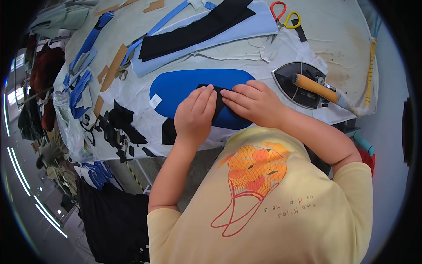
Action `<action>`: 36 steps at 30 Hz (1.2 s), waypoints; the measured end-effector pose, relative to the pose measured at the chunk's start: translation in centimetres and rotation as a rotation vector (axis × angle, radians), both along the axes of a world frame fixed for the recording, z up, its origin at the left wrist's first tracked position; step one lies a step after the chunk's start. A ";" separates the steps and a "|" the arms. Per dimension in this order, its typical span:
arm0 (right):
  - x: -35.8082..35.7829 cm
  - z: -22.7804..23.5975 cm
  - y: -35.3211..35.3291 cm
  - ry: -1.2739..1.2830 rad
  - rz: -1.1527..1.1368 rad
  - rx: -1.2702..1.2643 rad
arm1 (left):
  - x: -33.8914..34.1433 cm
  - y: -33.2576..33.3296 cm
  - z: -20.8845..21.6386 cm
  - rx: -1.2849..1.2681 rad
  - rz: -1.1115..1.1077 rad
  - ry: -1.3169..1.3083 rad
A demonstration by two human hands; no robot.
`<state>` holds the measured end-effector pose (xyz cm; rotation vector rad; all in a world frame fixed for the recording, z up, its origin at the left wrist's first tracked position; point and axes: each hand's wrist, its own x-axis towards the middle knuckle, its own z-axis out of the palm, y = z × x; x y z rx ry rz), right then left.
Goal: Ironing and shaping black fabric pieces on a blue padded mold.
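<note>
In front of me a blue padded oval board (173, 90) lies on the table, with a small white label near its left end. A small piece of black fabric (218, 107) rests on the board, mostly covered by my hands. My left hand (196, 111) is closed at the fabric's left side, fingers bent down onto it. From the right, my right hand (255, 103) holds the fabric's other edge with its fingers together. The fingertips of both hands come close to each other. What my thumbs do is hidden.
An iron (303, 83) with a wooden handle stands to the right of the board. Red-and-yellow-handled scissors (281, 20) lie at the back right. Long black fabric pieces (189, 33) lie over light blue cloth (259, 28) behind. Black scraps (121, 125) and blue strips (81, 86) lie left.
</note>
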<state>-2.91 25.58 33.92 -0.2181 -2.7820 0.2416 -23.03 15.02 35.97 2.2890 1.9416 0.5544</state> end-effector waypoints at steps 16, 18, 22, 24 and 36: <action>1.7 0.4 -0.1 -0.178 -0.019 -0.134 | -2.4 -1.3 -1.0 -0.062 -0.046 0.186; 1.8 0.6 -0.2 -0.219 -0.027 -0.158 | -2.6 -1.3 -0.7 -0.109 -0.037 0.171; 1.7 0.8 -0.3 -0.243 -0.027 -0.168 | -3.2 -1.5 0.1 -0.223 -0.063 0.185; 1.7 1.0 -0.3 -0.250 -0.029 -0.179 | -3.5 -1.7 0.4 -0.261 -0.029 0.163; -2.8 1.6 -1.0 -0.107 -0.108 -0.071 | 2.9 -12.7 -5.1 0.114 0.775 -0.532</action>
